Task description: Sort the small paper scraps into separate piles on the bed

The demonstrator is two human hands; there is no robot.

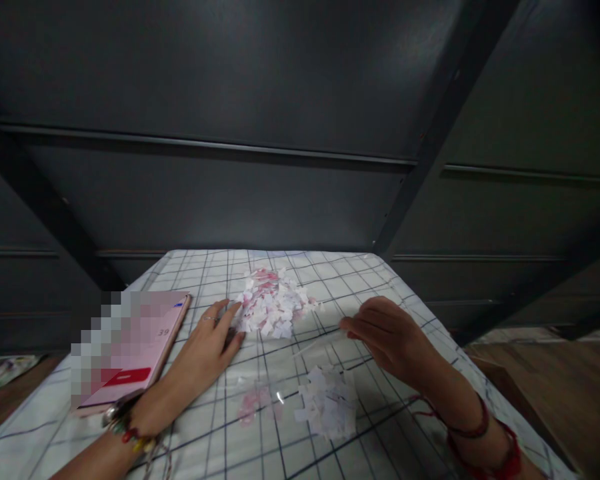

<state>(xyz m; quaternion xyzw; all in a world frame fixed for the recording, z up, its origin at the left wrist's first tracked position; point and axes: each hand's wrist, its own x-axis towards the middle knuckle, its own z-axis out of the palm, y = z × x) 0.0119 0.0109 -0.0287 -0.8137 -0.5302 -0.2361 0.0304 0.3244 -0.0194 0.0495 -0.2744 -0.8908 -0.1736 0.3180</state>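
A loose pile of torn white and pink paper scraps (273, 307) lies on the checked cloth. Beside its left edge is my left hand (213, 337), palm down with fingers spread, its fingertips at the nearest scraps. Closer to me lies a clear plastic bag (280, 373), its outline hard to follow. White scraps (327, 403) and a smaller pink cluster (255, 403) seem to be inside it. My right hand (390, 337) is pinched at the bag's upper right edge, and a thin bright line runs from the fingertips along the plastic.
A pink-framed tablet (147, 347), partly pixelated, lies at the left by my forearm. The table (340, 267) with its grid-patterned cloth ends against a dark metal panel wall (240, 193). Wooden flooring (540, 373) shows at the right, and a pale item (5, 370) at far left.
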